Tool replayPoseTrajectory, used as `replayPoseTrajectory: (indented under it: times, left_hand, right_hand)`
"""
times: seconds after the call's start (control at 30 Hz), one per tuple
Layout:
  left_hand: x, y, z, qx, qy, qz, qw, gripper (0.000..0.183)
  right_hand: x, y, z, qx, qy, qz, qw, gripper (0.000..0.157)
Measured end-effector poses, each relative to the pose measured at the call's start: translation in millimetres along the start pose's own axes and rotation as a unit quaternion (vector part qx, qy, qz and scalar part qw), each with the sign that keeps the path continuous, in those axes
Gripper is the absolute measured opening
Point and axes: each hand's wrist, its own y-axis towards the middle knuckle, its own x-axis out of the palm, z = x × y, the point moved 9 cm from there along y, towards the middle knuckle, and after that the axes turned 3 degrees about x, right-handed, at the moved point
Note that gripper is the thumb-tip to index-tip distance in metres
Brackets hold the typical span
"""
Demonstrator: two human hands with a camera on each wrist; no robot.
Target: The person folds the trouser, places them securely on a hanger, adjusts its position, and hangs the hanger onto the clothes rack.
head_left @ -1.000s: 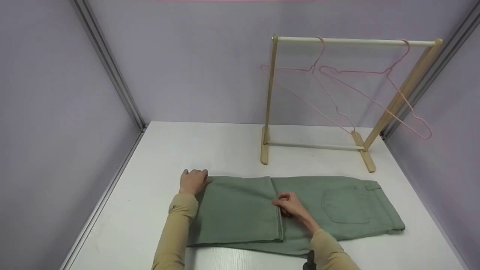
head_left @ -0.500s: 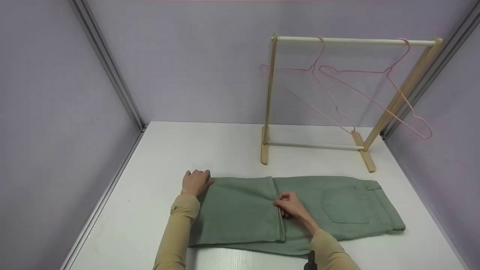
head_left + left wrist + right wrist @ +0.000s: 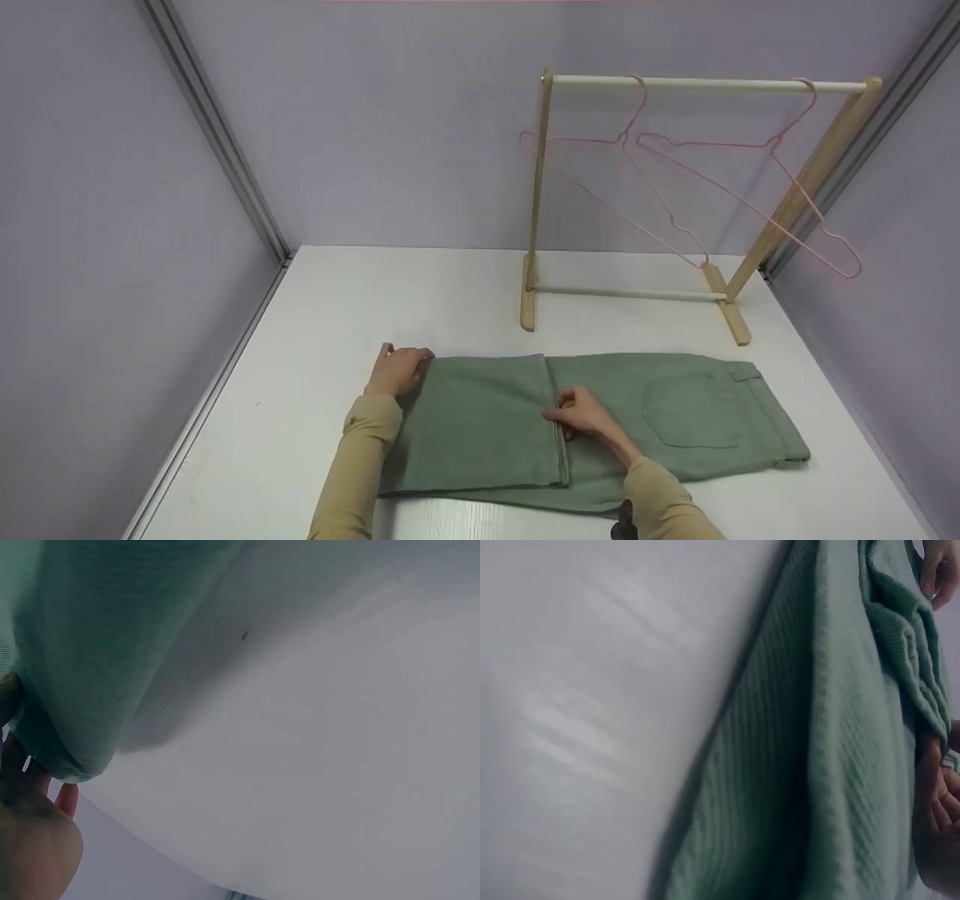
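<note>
Green trousers [image 3: 690, 412] lie lengthwise across the table, waistband at the right, with the leg end folded back over the left part. At the far left corner of the fold, my left hand [image 3: 398, 371] holds the cloth. In the left wrist view, thumb and fingers [image 3: 66, 799] sit on either side of the fabric [image 3: 112, 637], which is lifted there. My right hand [image 3: 581, 412] pinches the layered hem edge near the middle of the trousers. Stacked hem layers [image 3: 911, 652] run up to its fingers [image 3: 930, 772] in the right wrist view.
Behind the trousers stands a wooden clothes rack [image 3: 537, 187] with two pink hangers [image 3: 626, 139] on its white bar. The white table [image 3: 337, 300] is enclosed by grey panels [image 3: 412, 135] at the back and sides.
My left hand has shifted a little to the right, and the folded left edge of the trousers has moved with it. The right hand keeps nearly the same place at the hem.
</note>
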Motion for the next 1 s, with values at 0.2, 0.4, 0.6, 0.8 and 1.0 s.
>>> replayPoseTrajectory:
  times: [0.2,0.4,0.6,0.8,1.0]
  left_hand:
    - [0.9,1.9,-1.1,-0.020,0.019,-0.004,0.9996,0.030]
    - [2.5,3.9,-2.5,-0.031,0.029,-0.003,0.9991,0.029]
    - [3.2,4.4,-1.2,-0.031,0.042,-0.006,0.9986,0.027]
    - [1.4,3.3,-0.5,-0.030,0.044,-0.005,0.9986,0.026]
    - [-3.6,1.5,3.4,-0.021,0.048,0.012,0.9986,0.020]
  right_hand:
    - [-0.4,-1.2,0.4,-0.012,0.040,-0.014,0.999,0.023]
    - [-0.3,-1.9,0.7,-0.027,0.061,-0.015,0.998,0.020]
    - [-0.3,-3.1,1.9,-0.041,0.072,-0.015,0.996,0.021]
    - [-1.1,-3.7,2.0,-0.052,0.081,-0.021,0.995,0.027]
    - [-3.5,-3.8,6.4,-0.050,0.101,-0.026,0.993,0.021]
